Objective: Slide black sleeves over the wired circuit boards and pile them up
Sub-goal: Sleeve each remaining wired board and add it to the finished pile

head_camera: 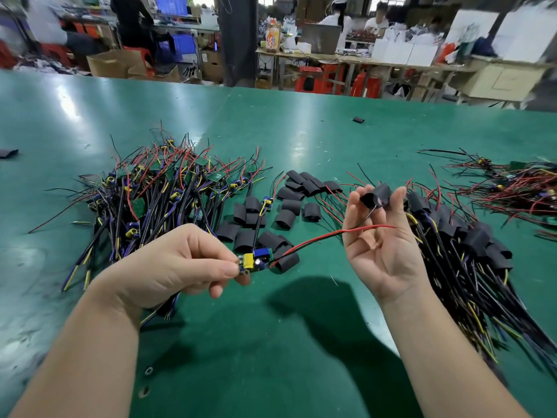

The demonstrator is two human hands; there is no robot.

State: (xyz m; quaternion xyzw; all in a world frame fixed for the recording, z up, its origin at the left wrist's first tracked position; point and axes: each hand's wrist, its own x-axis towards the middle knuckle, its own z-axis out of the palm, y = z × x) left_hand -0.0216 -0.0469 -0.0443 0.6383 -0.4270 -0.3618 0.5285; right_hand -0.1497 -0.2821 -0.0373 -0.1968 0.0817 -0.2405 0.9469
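My left hand (180, 263) pinches a small circuit board (254, 260) with yellow and blue parts, held above the green table. Its red and black wires (319, 236) run right across my right palm. My right hand (382, 239) is raised palm-up and holds a black sleeve (376, 197) between thumb and fingertips; the black wire enters the sleeve. Loose black sleeves (286, 212) lie scattered on the table between my hands. A heap of bare wired boards (162, 194) lies at the left. Sleeved boards (464, 245) are piled at the right.
The green table (271, 342) spreads wide around me. Another tangle of red and black wires (518, 188) lies far right. Stray sleeves sit at the far left edge (8, 152) and far back (358, 119). People work at benches behind the table.
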